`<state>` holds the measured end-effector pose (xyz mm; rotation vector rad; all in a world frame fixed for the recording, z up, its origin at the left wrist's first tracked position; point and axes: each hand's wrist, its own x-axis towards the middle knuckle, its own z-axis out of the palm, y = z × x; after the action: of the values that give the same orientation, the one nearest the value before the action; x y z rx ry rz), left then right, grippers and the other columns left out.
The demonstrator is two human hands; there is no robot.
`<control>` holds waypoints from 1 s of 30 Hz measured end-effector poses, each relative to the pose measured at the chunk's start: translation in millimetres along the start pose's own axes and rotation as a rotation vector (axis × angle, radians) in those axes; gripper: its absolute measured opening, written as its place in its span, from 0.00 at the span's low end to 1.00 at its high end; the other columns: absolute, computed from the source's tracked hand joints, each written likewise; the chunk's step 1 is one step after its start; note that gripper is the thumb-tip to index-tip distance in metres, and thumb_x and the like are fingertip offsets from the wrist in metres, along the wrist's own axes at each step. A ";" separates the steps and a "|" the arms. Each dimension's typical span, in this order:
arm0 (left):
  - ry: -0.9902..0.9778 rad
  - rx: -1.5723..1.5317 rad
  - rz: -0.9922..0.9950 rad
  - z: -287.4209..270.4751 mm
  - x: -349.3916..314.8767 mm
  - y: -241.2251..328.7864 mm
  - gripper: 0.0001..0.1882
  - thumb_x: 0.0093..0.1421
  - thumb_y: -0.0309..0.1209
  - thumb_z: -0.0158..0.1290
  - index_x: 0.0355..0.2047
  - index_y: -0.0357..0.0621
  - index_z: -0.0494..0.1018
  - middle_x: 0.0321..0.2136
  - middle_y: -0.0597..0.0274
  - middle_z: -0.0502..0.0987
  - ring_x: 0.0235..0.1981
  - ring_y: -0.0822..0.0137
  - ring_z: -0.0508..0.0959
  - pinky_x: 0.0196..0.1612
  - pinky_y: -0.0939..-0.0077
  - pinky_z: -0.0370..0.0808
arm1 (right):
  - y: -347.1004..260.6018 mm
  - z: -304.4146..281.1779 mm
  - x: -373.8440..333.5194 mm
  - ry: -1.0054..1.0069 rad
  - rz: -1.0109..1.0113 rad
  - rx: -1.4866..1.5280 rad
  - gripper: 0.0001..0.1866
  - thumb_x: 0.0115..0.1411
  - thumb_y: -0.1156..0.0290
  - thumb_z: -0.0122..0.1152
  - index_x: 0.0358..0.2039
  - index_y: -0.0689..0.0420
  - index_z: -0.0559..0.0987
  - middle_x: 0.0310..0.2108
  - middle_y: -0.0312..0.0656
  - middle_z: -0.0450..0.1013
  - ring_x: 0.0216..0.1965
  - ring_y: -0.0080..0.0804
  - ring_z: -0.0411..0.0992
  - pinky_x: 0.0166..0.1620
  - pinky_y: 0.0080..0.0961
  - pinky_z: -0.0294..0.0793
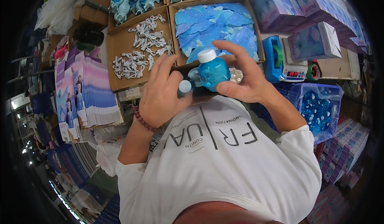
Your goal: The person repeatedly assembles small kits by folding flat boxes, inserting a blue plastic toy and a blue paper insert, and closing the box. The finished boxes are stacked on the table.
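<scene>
With the right hand [244, 78] pinching the white-capped blue bottle [212, 70] above the dark tray [200, 94], the left hand [162, 94] should steady the second capped bottle [185, 87] it clasps, keeping both upright.

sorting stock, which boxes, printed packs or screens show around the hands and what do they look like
Printed card stack: left of hands, purple and blue, fanned.
Retail boxes: top right, purple-blue, stacked.
Scale display: right of hands, small, red lit digits, on a blue and white body.
Blue bottle: in right hand, white cap.
</scene>
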<state>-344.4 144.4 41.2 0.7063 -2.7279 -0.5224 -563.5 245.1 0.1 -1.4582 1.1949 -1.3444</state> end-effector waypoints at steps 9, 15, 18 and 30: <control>-0.001 -0.530 0.073 1.8 -23.6 -20.2 0.39 0.42 0.33 0.69 0.55 0.42 0.67 0.64 0.45 0.57 0.63 0.48 0.62 0.60 0.59 0.67 | -14.9 13.2 11.3 -0.088 0.124 -0.074 0.36 0.53 0.58 0.69 0.60 0.52 0.65 0.37 0.45 0.76 0.33 0.39 0.75 0.35 0.30 0.74; 0.075 -0.526 0.027 54.6 -41.0 -54.2 0.48 0.38 0.32 0.74 0.58 0.49 0.60 0.63 0.42 0.56 0.62 0.43 0.63 0.62 0.56 0.64 | -29.9 20.6 21.7 -0.097 0.011 -0.260 0.33 0.52 0.60 0.70 0.56 0.56 0.68 0.41 0.49 0.77 0.40 0.46 0.77 0.41 0.34 0.77; 0.246 -0.479 0.089 73.6 -39.9 -60.6 0.42 0.36 0.30 0.75 0.49 0.48 0.60 0.58 0.42 0.59 0.58 0.45 0.66 0.59 0.55 0.67 | -39.9 25.2 26.5 -0.207 0.137 -0.411 0.33 0.52 0.59 0.70 0.55 0.58 0.70 0.44 0.52 0.76 0.42 0.50 0.76 0.42 0.36 0.77; 0.284 -0.742 0.121 76.9 -54.6 -79.3 0.30 0.43 0.40 0.73 0.41 0.43 0.68 0.59 0.40 0.58 0.57 0.45 0.68 0.59 0.56 0.65 | -14.6 -17.6 50.6 0.009 0.089 -0.335 0.19 0.63 0.65 0.60 0.51 0.63 0.77 0.41 0.44 0.80 0.41 0.28 0.77 0.46 0.29 0.77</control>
<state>-292.5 128.6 -69.5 0.3733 -2.0617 -1.2007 -579.8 200.0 28.0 -1.6072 1.5282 -1.1287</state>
